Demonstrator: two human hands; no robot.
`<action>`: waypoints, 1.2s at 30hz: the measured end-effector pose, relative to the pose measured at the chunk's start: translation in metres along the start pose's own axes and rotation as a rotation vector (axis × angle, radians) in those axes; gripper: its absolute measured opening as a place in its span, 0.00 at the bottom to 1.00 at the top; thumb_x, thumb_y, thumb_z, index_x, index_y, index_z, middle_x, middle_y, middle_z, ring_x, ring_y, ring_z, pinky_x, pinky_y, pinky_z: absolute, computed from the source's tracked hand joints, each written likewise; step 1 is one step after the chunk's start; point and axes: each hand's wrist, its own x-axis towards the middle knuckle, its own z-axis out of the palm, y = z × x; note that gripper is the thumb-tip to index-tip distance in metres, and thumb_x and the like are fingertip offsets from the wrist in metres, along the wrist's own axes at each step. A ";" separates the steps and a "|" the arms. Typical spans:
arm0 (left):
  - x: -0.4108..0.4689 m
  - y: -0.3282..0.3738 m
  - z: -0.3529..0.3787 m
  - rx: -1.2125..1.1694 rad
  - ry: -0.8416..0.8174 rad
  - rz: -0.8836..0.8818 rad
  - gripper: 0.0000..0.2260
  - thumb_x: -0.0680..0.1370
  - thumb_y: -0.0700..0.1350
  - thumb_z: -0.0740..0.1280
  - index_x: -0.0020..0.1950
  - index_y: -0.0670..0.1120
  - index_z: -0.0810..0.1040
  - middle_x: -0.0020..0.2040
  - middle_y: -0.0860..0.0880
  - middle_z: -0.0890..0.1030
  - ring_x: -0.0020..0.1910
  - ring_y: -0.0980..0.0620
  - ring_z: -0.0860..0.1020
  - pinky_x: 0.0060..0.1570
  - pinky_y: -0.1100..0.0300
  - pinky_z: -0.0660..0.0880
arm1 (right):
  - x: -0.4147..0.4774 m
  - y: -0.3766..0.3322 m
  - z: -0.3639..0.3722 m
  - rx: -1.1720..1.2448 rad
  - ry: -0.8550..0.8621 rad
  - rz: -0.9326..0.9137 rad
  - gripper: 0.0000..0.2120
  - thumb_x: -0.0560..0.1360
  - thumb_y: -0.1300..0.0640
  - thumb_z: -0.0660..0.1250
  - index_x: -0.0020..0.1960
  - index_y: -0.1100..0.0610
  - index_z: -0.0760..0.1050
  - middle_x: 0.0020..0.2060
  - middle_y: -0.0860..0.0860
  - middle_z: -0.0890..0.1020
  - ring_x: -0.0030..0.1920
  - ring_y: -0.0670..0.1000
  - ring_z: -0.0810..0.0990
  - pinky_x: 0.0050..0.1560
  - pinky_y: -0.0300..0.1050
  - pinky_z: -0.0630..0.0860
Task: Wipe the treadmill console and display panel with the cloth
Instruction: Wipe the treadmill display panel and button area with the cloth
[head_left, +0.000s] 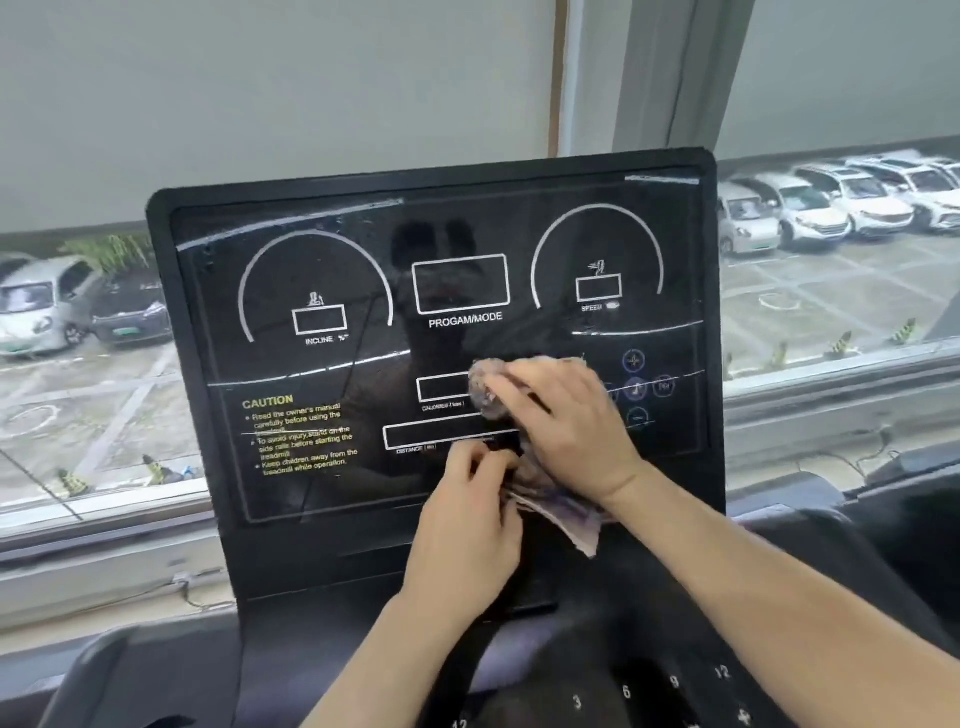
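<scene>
Right hand (561, 421) presses the cloth (566, 519) flat-fingered against the display panel (322, 499); left hand (467, 519) pinches its lower edge — most panel area lies above and left.

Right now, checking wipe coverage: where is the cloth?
Head view: cloth lower centre-right on the display panel, under the right hand, tail held by the left hand.

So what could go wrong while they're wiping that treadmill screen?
The cloth under the right hand sits right beside the round touch buttons; a swipe might press one. The clear film looks lifted along its top edge, so the cloth could catch and peel it further. The cloth's loose tail, pinched by the left hand, may drag.
</scene>
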 end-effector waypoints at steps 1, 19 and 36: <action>0.001 0.002 0.003 0.012 -0.011 0.008 0.16 0.74 0.42 0.67 0.62 0.50 0.74 0.58 0.54 0.67 0.46 0.53 0.75 0.47 0.58 0.74 | 0.012 0.021 -0.005 -0.003 0.051 0.171 0.13 0.81 0.62 0.60 0.64 0.61 0.76 0.56 0.57 0.79 0.57 0.56 0.75 0.55 0.55 0.74; 0.030 -0.019 -0.025 0.493 0.161 -0.082 0.39 0.68 0.54 0.73 0.75 0.48 0.61 0.78 0.43 0.57 0.76 0.41 0.56 0.67 0.33 0.62 | 0.060 0.015 0.004 0.005 -0.102 -0.180 0.22 0.77 0.62 0.58 0.71 0.64 0.69 0.71 0.59 0.71 0.72 0.59 0.67 0.69 0.57 0.67; 0.019 0.013 0.022 0.556 0.015 0.048 0.32 0.66 0.54 0.76 0.69 0.55 0.71 0.76 0.41 0.62 0.75 0.38 0.59 0.65 0.30 0.59 | -0.002 0.025 -0.015 -0.077 -0.197 0.254 0.25 0.80 0.57 0.51 0.76 0.63 0.58 0.76 0.59 0.61 0.77 0.59 0.56 0.75 0.59 0.57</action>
